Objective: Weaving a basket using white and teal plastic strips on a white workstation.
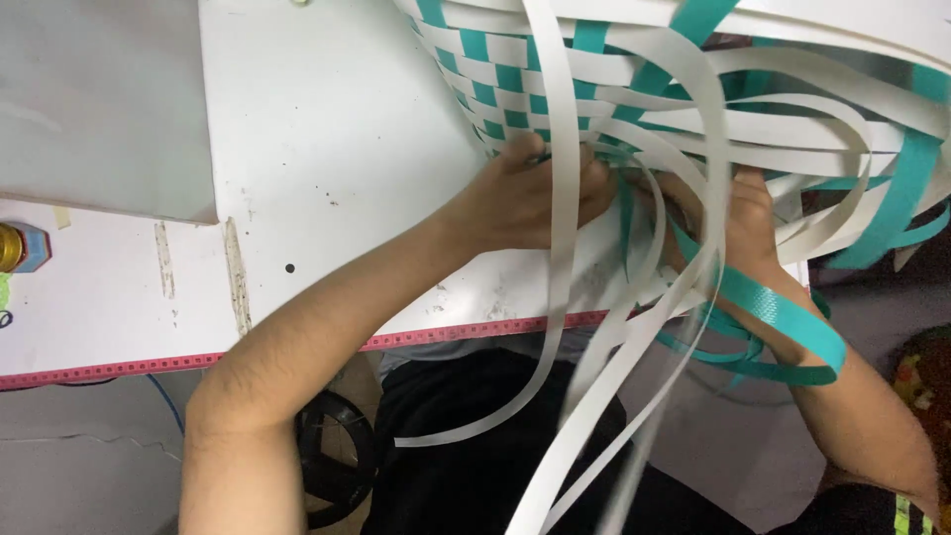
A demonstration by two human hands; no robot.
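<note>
A half-woven basket (515, 74) of white and teal plastic strips lies on its side at the top right of the white table (327, 149). Long loose white strips (565, 327) and teal strips (783, 317) trail from it over my lap. My left hand (525, 193) presses against the woven wall with its fingers curled around a white strip. My right hand (738, 223) sits among the loose strips just right of it, fingers hidden behind them; it seems to grip strips at the weave's edge.
A grey board (99, 99) lies at the table's top left. A small gold-capped bottle (20, 248) stands at the left edge. A pink measuring tape (149, 365) runs along the table's front edge. A black roll (332, 456) sits below the table.
</note>
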